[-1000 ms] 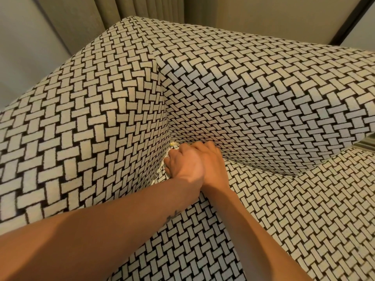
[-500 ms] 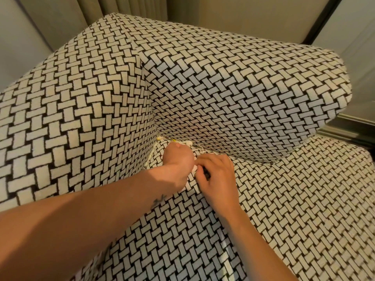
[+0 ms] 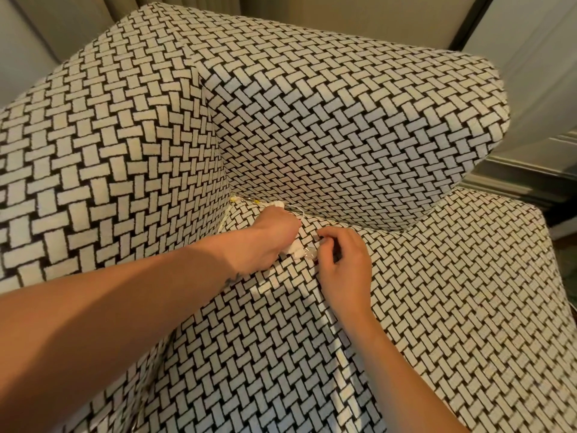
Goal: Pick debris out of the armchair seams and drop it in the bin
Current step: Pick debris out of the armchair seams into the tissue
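Two hands nearly touch on the armchair (image 3: 421,307) seat: the left hand (image 3: 268,242) grips white scraps (image 3: 293,249), the right hand (image 3: 345,267) pinches a clear scrap (image 3: 311,254). More bits (image 3: 276,204) lie beyond the left hand, tucked under the armrest (image 3: 343,120).

My left hand (image 3: 268,242) covers most of the white scrap (image 3: 294,247); the clear bit (image 3: 309,253) my right hand (image 3: 343,264) pinches is too small to identify.

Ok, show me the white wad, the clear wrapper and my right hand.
white wad (image 3: 293,247), head view, its exposed lower edge.
clear wrapper (image 3: 311,254), head view, crinkled middle.
right hand (image 3: 345,266), head view, back of hand.
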The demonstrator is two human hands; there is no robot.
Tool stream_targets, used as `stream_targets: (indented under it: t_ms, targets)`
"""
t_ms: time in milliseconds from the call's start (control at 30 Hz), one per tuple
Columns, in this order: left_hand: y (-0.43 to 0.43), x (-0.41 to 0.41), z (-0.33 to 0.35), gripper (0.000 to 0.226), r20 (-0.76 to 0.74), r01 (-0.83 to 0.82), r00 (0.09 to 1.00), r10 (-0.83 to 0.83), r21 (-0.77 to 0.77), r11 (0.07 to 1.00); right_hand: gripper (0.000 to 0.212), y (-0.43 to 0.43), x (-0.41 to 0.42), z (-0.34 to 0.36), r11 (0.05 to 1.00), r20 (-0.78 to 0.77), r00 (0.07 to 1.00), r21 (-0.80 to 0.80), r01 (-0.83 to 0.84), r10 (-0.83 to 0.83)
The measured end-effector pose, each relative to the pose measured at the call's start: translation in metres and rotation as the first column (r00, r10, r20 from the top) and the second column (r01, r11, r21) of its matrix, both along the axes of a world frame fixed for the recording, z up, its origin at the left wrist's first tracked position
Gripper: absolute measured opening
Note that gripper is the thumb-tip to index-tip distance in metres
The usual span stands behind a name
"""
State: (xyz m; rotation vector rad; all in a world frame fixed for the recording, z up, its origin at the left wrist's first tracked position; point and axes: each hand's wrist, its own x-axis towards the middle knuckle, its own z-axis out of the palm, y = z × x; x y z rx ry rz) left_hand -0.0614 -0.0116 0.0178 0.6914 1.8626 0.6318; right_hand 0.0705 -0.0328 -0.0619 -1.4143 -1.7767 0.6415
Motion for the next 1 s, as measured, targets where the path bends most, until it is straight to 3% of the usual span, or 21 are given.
stream_targets:
  t_ms: [200,333,467,733,867,1000]
  targets:
    - [-0.001,-0.001,-0.008,0.028,-0.025,-0.06,0.998,0.06,0.027,0.998,0.026,0.004,0.0,-0.005,0.994,0.256,0.962,0.025,-0.103,0.093]
    - [-0.001,0.0,-0.012,0.027,-0.006,-0.093,0.996,0.093,0.035,0.995,0.031,0.006,0.0,-0.002,0.993,0.267,0.956,-0.028,-0.119,0.122]
    - [0.003,-0.003,-0.013,0.03,-0.004,-0.219,0.975,0.22,0.069,0.973,0.027,0.013,-0.004,0.003,0.991,0.148,0.987,-0.123,-0.045,0.064]
    - [0.006,-0.011,-0.012,0.038,0.014,-0.394,0.919,0.395,0.125,0.911,0.04,0.042,-0.042,0.01,0.975,0.434,0.898,-0.165,0.152,-0.067]
    - [0.007,-0.013,-0.009,0.024,0.065,-0.424,0.906,0.419,0.103,0.9,0.022,0.045,-0.051,0.013,0.962,0.383,0.916,-0.183,0.204,-0.122]
    - [0.005,-0.011,-0.007,0.02,0.129,-0.493,0.867,0.481,0.086,0.866,0.013,0.044,-0.041,0.01,0.968,0.236,0.971,-0.228,0.105,-0.049]
